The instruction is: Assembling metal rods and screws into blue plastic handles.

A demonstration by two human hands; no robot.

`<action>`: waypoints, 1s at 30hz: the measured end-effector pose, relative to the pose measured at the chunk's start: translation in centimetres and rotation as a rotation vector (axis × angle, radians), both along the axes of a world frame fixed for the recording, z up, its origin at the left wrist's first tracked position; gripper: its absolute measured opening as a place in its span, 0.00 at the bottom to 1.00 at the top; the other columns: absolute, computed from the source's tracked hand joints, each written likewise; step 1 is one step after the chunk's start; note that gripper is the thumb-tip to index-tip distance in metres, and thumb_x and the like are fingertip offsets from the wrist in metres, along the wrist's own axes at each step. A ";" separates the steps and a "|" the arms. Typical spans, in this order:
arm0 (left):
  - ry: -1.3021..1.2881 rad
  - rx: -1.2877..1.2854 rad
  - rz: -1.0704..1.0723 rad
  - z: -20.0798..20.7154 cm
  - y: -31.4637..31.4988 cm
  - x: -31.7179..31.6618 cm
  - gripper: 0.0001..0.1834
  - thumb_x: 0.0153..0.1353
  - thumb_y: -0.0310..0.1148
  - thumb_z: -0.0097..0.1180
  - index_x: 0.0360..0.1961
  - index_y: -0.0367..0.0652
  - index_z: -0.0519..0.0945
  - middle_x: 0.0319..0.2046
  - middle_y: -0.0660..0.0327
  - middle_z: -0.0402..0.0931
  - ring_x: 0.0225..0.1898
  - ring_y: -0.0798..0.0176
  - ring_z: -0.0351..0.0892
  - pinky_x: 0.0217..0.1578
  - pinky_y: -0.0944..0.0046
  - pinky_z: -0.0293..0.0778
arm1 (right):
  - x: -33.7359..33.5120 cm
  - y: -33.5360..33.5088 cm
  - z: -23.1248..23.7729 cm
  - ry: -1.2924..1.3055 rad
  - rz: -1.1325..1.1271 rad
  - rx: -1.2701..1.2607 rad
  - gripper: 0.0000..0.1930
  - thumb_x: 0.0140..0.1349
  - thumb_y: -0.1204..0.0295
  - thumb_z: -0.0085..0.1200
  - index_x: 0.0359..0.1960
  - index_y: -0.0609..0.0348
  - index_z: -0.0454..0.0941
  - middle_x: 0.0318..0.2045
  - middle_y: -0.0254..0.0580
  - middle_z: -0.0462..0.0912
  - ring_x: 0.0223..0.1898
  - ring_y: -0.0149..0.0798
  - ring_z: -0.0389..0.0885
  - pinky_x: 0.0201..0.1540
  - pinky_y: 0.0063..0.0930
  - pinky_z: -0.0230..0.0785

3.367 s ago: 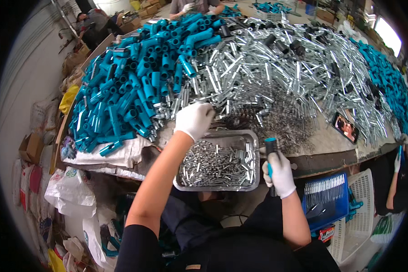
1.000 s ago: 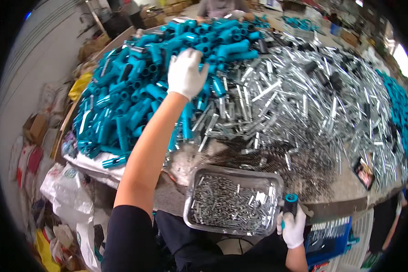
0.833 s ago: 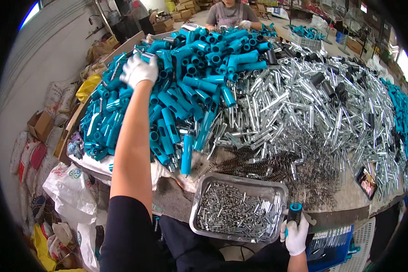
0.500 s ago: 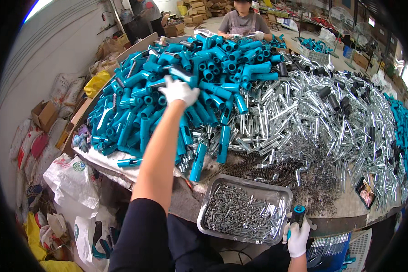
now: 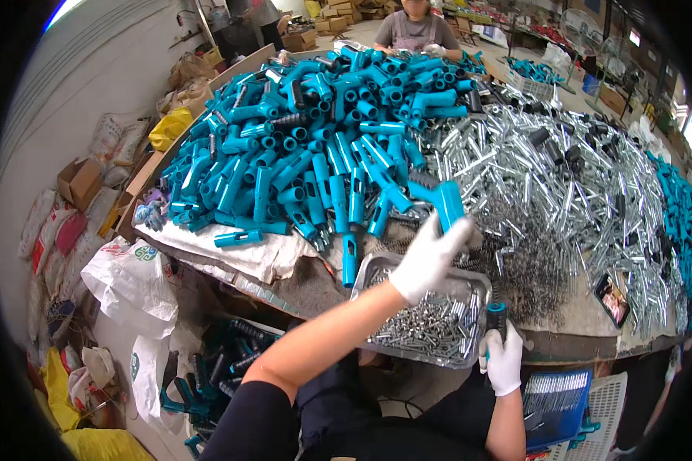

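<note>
In my left hand, above the metal tray, is an angled teal plastic housing, its tubular end pointing up and away. My right hand, low at the table's edge, is closed round a black-and-teal handle held upright. What looks like a coil spring stands at its top. Small metal pins fill the tray, partly hidden by my left hand and forearm. Behind lies a large heap of teal housings. Silver metal rods are piled to its right, with loose springs nearer me.
A phone lies near the table's right edge. Below are a blue bin of thin metal parts and a white basket. Finished-looking black-and-teal handles lie low left beside white sacks. Another person sits across the table.
My left hand has come from the teal heap toward me and right, bringing a housing over the tray. Some heap pieces have shifted. My right hand still grips the handle.
</note>
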State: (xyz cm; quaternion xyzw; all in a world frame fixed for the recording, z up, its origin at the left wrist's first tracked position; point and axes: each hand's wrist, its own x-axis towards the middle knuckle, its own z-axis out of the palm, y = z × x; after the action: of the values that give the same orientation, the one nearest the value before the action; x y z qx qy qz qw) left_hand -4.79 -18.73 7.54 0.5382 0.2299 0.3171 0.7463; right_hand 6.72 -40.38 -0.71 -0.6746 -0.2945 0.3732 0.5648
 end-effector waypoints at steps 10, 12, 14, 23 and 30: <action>0.425 0.835 0.165 -4.8 -9.4 -2.8 0.16 0.72 0.40 0.48 0.48 0.37 0.74 0.40 0.58 0.74 0.41 0.64 0.74 0.45 0.62 0.72 | -3.9 -1.3 3.1 -0.429 0.043 -0.027 0.21 0.60 0.63 0.62 0.50 0.65 0.77 0.34 0.61 0.84 0.40 0.59 0.84 0.40 0.42 0.77; 0.161 0.113 0.144 -1.3 -11.6 -1.1 0.10 0.69 0.33 0.49 0.46 0.39 0.73 0.37 0.60 0.72 0.38 0.66 0.71 0.41 0.63 0.70 | -4.0 -1.6 2.7 -0.442 0.023 0.018 0.23 0.60 0.58 0.63 0.49 0.63 0.77 0.33 0.61 0.84 0.38 0.60 0.84 0.39 0.45 0.77; 0.229 0.155 0.184 -2.2 -12.8 -0.8 0.10 0.69 0.32 0.50 0.47 0.39 0.71 0.38 0.63 0.72 0.38 0.69 0.70 0.42 0.66 0.69 | -4.4 -1.5 2.6 -0.431 -0.018 0.068 0.22 0.61 0.58 0.62 0.47 0.63 0.77 0.31 0.62 0.83 0.36 0.61 0.84 0.37 0.46 0.77; 0.377 0.849 0.376 1.6 -6.6 -5.3 0.20 0.63 0.42 0.48 0.37 0.34 0.82 0.34 0.56 0.82 0.37 0.60 0.80 0.42 0.61 0.73 | -3.5 -3.6 4.2 -0.265 0.046 0.189 0.26 0.64 0.56 0.60 0.53 0.66 0.74 0.31 0.60 0.83 0.38 0.55 0.86 0.39 0.38 0.76; 0.263 0.997 -0.092 2.9 -5.3 -0.9 0.27 0.70 0.52 0.42 0.37 0.35 0.76 0.33 0.56 0.75 0.36 0.61 0.72 0.39 0.62 0.68 | -4.3 -3.4 3.3 -0.220 0.066 0.324 0.23 0.67 0.58 0.57 0.53 0.65 0.76 0.22 0.49 0.81 0.26 0.36 0.83 0.33 0.34 0.75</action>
State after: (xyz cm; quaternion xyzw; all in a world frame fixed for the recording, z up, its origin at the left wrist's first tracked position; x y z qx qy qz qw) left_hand -5.67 -24.05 10.44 0.8733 0.1186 0.2847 0.3772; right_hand 2.39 -43.79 2.56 -0.6014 -0.4329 0.2631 0.6178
